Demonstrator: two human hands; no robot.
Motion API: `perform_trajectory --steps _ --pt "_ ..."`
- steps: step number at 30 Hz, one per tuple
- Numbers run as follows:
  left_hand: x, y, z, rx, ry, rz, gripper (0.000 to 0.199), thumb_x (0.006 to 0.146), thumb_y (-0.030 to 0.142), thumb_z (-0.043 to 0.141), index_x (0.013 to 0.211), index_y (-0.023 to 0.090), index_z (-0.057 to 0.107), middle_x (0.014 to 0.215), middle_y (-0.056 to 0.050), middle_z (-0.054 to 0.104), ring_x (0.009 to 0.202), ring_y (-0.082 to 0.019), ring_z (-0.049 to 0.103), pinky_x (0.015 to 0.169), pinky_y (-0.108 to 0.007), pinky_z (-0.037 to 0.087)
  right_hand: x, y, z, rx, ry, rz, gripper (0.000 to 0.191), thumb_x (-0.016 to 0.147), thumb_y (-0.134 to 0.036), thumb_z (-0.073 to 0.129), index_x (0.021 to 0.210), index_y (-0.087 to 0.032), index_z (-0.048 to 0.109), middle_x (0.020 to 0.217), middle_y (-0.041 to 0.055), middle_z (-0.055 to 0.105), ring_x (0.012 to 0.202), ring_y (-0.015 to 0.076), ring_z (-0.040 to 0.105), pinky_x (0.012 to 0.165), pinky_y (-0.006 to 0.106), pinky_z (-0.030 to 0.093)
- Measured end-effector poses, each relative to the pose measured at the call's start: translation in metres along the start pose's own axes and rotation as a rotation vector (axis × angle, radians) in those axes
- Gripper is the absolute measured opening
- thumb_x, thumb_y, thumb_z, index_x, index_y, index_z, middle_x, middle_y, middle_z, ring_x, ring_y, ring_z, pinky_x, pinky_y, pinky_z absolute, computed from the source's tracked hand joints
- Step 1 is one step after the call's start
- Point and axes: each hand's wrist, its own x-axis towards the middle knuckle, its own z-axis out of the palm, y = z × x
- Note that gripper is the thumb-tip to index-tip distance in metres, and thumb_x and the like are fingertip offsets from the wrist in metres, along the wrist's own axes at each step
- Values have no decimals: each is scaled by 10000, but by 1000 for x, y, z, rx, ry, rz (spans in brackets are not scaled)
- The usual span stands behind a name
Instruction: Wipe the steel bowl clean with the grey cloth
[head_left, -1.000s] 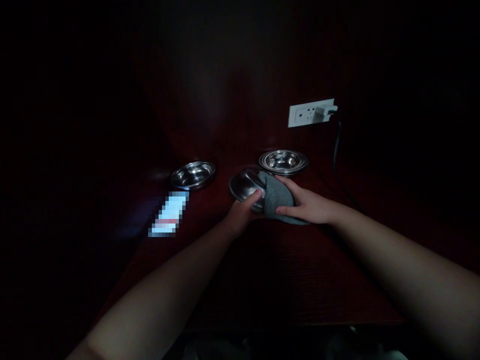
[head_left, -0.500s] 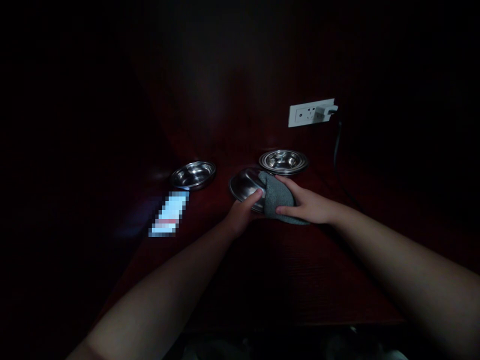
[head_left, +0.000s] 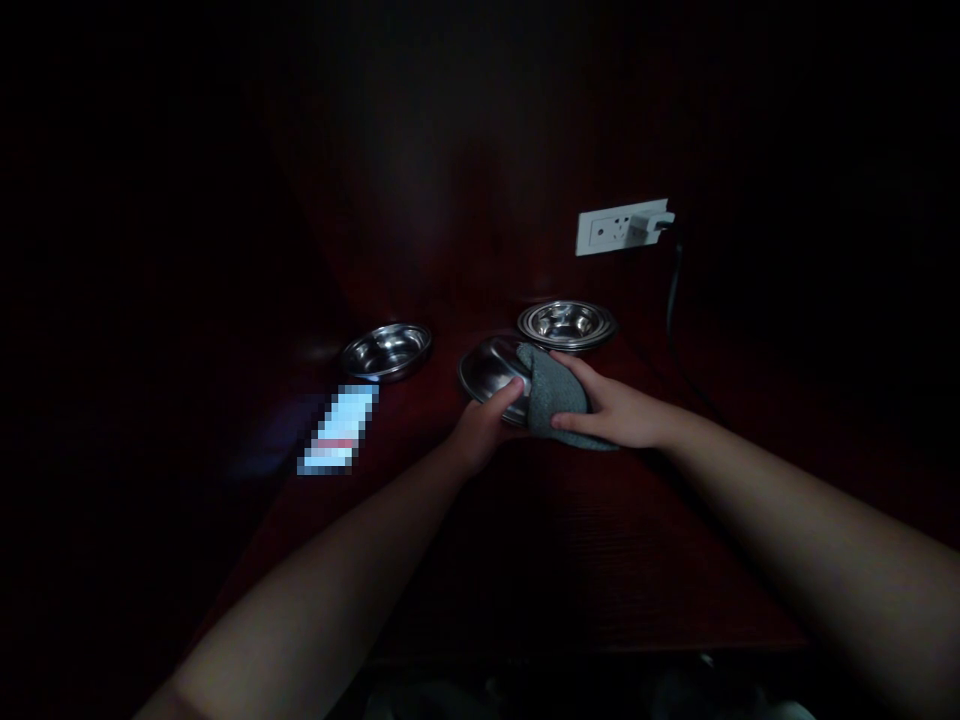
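Tilted between my hands is a shiny metal bowl point(head_left: 491, 370), its rounded underside facing me. My left hand point(head_left: 484, 430) grips the near edge, thumb on the outside and the other fingers hidden beneath. A grey-green cloth point(head_left: 556, 395) wraps the right side of the bowl. My right hand point(head_left: 611, 408) clasps the cloth against it, with thumb and fingers on the fabric. Just behind, a stack of metal bowls point(head_left: 568, 325) stands upright on the dark red table point(head_left: 600, 560). Another metal bowl point(head_left: 388, 350) sits upright to the left.
A lit, blurred-out screen point(head_left: 339, 430) lies on the table's left, close to the single bowl. On the back wall is a white socket panel point(head_left: 619, 228) with a plug in it. Its dark cable point(head_left: 673, 300) hangs down to the table at right. Surroundings are very dark.
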Motion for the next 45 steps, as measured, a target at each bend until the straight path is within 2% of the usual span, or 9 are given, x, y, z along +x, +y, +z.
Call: perform_trajectory --steps 8,14,24,36,45 --pt "0 1 1 12 21 -1 408 800 382 664 1136 152 637 1086 -128 707 973 -279 670 869 -496 537 0 2 1 -4 16 -21 986 751 -518 691 1527 -197 175 1498 162 395 1323 365 446 1097 555 364" --pt "1 1 0 21 18 1 404 808 393 653 1138 162 643 1075 -125 711 963 -277 675 864 -506 539 0 3 0 -21 -5 -19 976 770 -485 680 1532 -180 153 1514 178 371 1327 361 443 1102 559 349" --pt "0 6 1 -15 61 -49 364 837 373 612 1097 123 661 1113 -155 701 992 -285 671 868 -486 542 0 6 0 -32 -16 -49 924 815 -431 642 1544 -200 123 1537 165 344 1349 339 424 1114 553 334" --pt "0 4 1 -20 58 -29 390 815 389 635 1112 136 659 1121 -158 696 998 -297 668 866 -507 539 0 4 -1 -37 -18 -52 929 807 -439 647 1542 -197 132 1519 179 366 1323 346 455 1085 560 373" --pt "0 4 2 -21 50 -19 413 811 390 640 1137 136 644 1128 -155 692 985 -293 670 848 -498 549 0 4 0 -42 -8 -32 944 793 -459 649 1540 -182 144 1518 172 373 1326 349 449 1095 541 360"
